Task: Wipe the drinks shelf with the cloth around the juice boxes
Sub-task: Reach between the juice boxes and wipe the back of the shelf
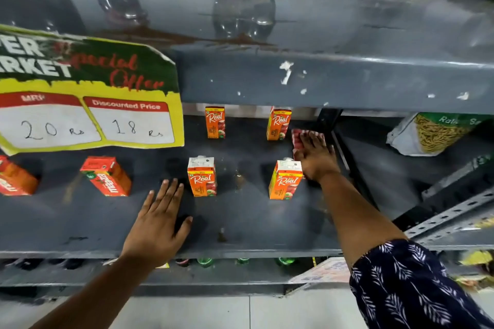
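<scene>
Right hand [316,157] presses a red cloth [297,139] flat at right of frame beside the Real juice boxes [284,180] to wipe, while the left hand [157,224], fingers spread and empty, braces on the shelf [80,222]

My left hand [157,224] lies flat, fingers spread, on the shelf [80,227]. My right hand [315,157] reaches deeper along it, palm down, pressing.

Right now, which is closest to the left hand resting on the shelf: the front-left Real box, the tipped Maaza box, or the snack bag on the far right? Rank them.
From the left hand:
1. Front-left Real box, just right of the fingertips.
2. Tipped Maaza box, farther left.
3. Snack bag, far right, on the neighbouring shelf.
</scene>
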A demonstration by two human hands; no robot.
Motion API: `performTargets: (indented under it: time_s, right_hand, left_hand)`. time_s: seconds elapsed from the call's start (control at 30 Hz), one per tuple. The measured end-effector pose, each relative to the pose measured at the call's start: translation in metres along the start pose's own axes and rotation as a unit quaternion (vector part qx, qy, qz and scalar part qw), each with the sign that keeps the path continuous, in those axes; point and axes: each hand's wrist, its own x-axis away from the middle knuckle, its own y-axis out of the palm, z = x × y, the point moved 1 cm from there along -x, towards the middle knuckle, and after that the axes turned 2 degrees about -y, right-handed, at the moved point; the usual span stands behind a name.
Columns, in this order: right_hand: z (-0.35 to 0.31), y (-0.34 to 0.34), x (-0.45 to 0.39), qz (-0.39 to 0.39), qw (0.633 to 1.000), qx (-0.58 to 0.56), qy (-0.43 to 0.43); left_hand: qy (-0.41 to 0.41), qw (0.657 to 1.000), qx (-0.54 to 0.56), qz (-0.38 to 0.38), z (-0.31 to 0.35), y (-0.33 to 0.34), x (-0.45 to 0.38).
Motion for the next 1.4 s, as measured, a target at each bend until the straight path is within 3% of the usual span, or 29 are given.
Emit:
performTargets:
  time_s: [0.27, 0.6, 0.73, 1.03, 1.23, 1.4]
  right_hand:
    - [0.0, -0.003, -0.001, -0.043, 0.998, 0.053, -0.012]
    - [-0.001, 0.006, -0.022, -0.034, 0.992, 0.104, -0.054]
    - [-0.008, -0.004, -0.025, 0.003, 0.995, 0.081, -0.057]
    - [0.001, 0.001, -0.023, 0.011, 0.999, -0.009, -0.046]
    - [0.01, 0.006, 0.037, 0.031, 0.997, -0.073, -0.015]
    - [0.017, 0.017, 0.1, 0.025, 0.999, -0.028, -0.017]
  left_hand:
    - [0.008, 1.0, -0.005, 0.003, 0.0, 0.001, 0.001]
    - [0.015, 1.0, -0.025, 0.011, 0.002, 0.002, 0.004]
    - [0.019, 1.0, -0.016, 0.015, 0.001, 0.002, 0.002]
    - [0.02, 0.999, -0.009, 0.025, -0.003, 0.004, 0.002]
    - [0.022, 0.999, -0.019, 0.025, -0.006, 0.009, 0.002]
    - [0.012, 1.0, -0.02, 0.018, -0.004, 0.008, 0.001]
